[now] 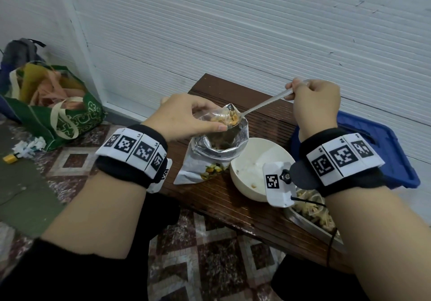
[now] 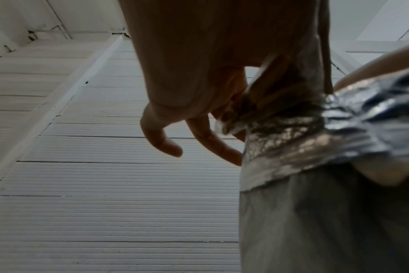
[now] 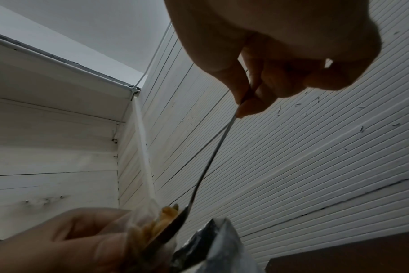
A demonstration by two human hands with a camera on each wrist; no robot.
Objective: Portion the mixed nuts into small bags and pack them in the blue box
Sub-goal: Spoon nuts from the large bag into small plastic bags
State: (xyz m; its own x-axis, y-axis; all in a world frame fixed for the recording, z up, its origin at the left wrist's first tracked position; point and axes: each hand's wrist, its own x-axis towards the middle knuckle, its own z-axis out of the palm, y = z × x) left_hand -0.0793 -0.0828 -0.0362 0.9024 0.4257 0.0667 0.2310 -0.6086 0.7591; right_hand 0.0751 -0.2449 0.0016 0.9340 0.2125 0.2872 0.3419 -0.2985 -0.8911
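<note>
A dark wooden table (image 1: pixel 217 205) carries the blue box (image 1: pixel 373 142) at its right edge, a white bowl (image 1: pixel 245 184) and an open foil nut pouch (image 1: pixel 210 158). Above the pouch, the left hand (image 1: pixel 186 116) pinches a small clear bag (image 1: pixel 207 116) open. The right hand (image 1: pixel 314 105) grips a spoon (image 1: pixel 263 105) by its handle, tipping mixed nuts (image 1: pixel 229 120) at the bag's mouth.
</note>
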